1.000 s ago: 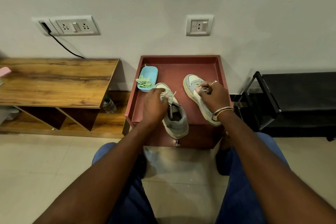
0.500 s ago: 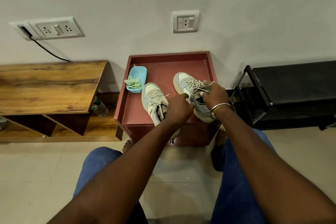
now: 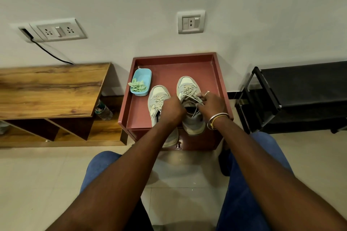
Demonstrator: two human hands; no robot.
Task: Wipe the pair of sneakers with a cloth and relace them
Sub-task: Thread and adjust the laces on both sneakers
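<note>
On the red bench point(image 3: 169, 65), left hand point(image 3: 171, 107) and right hand point(image 3: 212, 104) pinch the laces point(image 3: 189, 93) of the right sneaker point(image 3: 193, 122). The left sneaker point(image 3: 158, 97) beside it looks laced and the green cloth point(image 3: 137, 85) is set aside, so probably only tying remains.

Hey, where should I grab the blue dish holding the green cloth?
Pinch the blue dish by its bare far rim, coming from above: the green cloth spills over its near left edge, and the left sneaker crowds its near right corner.
</note>
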